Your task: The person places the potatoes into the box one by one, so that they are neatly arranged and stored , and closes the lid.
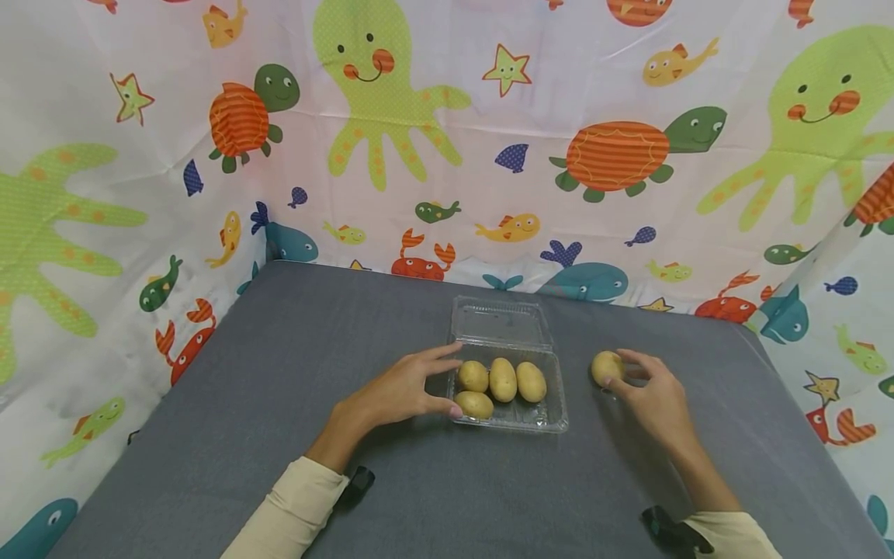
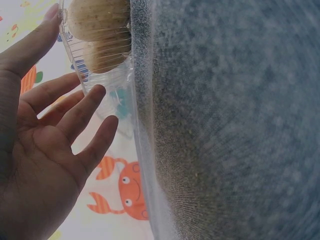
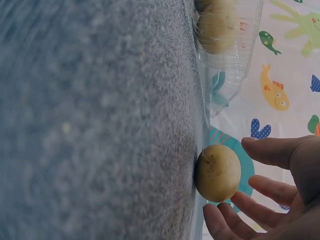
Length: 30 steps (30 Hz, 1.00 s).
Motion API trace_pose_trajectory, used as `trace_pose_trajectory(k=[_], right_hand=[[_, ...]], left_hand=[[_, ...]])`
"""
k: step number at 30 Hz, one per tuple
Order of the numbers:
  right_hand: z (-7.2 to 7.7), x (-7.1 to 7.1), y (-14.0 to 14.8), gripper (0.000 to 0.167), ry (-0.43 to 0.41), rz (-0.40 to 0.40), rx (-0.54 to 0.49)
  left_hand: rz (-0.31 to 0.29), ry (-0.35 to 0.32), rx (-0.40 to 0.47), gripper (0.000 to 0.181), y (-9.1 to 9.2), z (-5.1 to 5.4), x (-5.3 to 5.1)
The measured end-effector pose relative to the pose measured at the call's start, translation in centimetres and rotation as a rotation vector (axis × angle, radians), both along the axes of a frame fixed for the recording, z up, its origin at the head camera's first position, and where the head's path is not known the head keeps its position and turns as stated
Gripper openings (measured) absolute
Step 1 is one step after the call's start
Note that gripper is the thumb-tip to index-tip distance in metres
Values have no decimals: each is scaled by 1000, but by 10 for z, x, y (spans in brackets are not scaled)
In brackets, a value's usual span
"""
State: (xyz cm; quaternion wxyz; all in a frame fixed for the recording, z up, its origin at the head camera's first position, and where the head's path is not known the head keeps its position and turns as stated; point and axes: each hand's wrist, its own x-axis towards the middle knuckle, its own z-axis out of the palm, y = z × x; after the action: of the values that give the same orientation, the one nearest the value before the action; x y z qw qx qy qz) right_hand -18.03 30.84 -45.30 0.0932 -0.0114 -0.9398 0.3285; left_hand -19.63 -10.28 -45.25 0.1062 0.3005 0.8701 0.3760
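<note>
A clear plastic clamshell container (image 1: 552,419) lies with its lid folded back, and several potatoes (image 1: 503,380) sit in its base. My left hand (image 1: 398,388) is at the container's left side, thumb by the front corner and fingers spread along the edge. In the left wrist view the thumb tip of the left hand (image 2: 45,145) meets the container's rim. To the right of the container, a single potato (image 1: 607,369) rests on the table. My right hand (image 1: 653,396) is around its right side. In the right wrist view, the fingers are loosely bent beside this potato (image 3: 218,173), with a gap at the thumb.
A grey cloth covers the table (image 1: 279,481). Behind and at both sides hangs a white curtain (image 1: 489,31) printed with sea animals. The container's raised lid (image 1: 500,322) stretches toward the back of the table.
</note>
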Motion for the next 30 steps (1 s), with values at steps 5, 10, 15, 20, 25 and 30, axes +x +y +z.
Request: trace_pose_trajectory(k=[5, 10, 15, 20, 25, 30], right_hand=[[-2, -1, 2, 58, 26, 13, 32], [-4, -2, 4, 54, 28, 32, 83], [-5, -2, 7, 52, 4, 33, 92], [-3, -5, 9, 51, -41, 30, 74], [-4, -7, 11, 49, -47, 31, 54], [-7, -9, 11, 56, -5, 56, 85]], left_hand=[[0, 2, -1, 87, 0, 0, 0], [4, -1, -8, 87, 0, 0, 0], [-1, -3, 5, 87, 0, 1, 0], [-1, 1, 5, 87, 0, 1, 0], [-1, 2, -3, 87, 0, 1, 0], [-1, 1, -3, 87, 0, 1, 0]])
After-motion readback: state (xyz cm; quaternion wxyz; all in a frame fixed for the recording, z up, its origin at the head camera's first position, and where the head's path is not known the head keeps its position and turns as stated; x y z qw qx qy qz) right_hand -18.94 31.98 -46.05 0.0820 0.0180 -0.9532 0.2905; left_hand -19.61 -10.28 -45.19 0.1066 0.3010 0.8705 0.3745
